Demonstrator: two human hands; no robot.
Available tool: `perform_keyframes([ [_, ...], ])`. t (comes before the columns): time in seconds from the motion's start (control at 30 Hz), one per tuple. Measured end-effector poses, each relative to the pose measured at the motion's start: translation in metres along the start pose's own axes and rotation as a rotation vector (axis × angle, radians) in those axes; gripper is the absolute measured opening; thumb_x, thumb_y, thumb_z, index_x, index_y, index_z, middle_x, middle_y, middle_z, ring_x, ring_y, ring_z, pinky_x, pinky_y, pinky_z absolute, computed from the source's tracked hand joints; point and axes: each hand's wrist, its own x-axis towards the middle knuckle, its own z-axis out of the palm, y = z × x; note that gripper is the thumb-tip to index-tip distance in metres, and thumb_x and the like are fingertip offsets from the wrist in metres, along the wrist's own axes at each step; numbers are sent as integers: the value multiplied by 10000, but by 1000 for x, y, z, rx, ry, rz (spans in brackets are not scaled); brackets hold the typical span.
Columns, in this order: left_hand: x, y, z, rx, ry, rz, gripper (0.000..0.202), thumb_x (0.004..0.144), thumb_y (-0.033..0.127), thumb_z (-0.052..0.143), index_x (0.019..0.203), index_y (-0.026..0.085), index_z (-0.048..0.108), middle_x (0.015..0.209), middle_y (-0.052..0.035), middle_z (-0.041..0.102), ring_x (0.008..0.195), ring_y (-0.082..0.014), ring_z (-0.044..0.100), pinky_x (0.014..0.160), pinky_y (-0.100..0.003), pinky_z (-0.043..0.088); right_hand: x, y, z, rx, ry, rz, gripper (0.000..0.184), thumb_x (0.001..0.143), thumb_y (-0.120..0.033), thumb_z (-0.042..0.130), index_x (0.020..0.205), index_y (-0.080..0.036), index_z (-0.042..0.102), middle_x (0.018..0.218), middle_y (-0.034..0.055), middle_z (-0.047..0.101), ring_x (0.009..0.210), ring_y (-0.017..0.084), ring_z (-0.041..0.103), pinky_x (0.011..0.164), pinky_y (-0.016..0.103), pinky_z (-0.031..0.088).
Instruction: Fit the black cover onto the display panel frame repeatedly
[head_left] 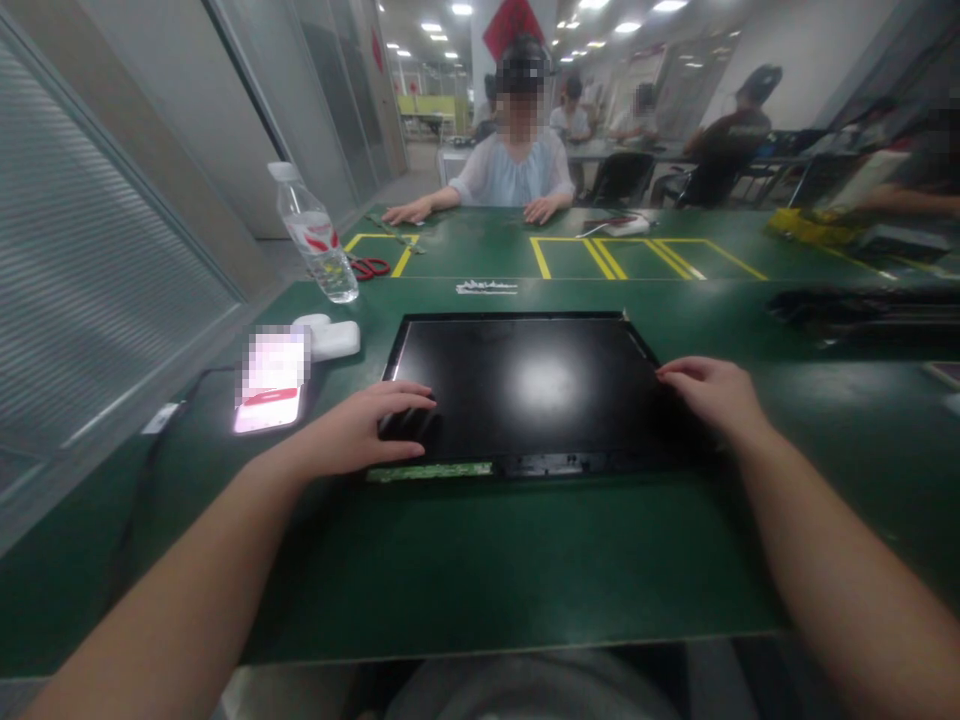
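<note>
A black flat display panel (525, 385) lies face up on the green table mat (480, 570), with a thin green circuit strip (431, 471) along its near edge. My left hand (367, 430) rests on the panel's near left corner, fingers curled over the edge. My right hand (712, 395) lies on the panel's right edge, fingers stretched flat and together. Neither hand lifts the panel off the table.
A lit phone (271, 395) and a white box (330, 338) lie left of the panel. A water bottle (315, 235) and red scissors (369, 267) stand further back. A person (514, 165) sits across the table. Dark panels (862, 305) lie at the right.
</note>
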Motion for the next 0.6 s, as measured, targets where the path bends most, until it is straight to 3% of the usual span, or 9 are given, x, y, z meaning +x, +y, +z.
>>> perform_keyframes([
  [0.37,-4,1,-7,-4,-26,-2,537,803,456,806,1319,308,787,1564,-115,639,1410,-386,611,1182,-572,475,-6,-6,-1,5,7,-59,240,776,-398,648,868,-283,837,906,56,812,858,287,726,870,434,571],
  [0.6,-5,1,-6,-20,-45,-24,552,816,415,785,1358,312,767,1622,-108,591,1467,-375,569,1201,-558,462,-9,-11,2,-48,-214,-194,427,777,-369,700,1173,-300,845,1212,49,805,883,264,735,936,453,595],
])
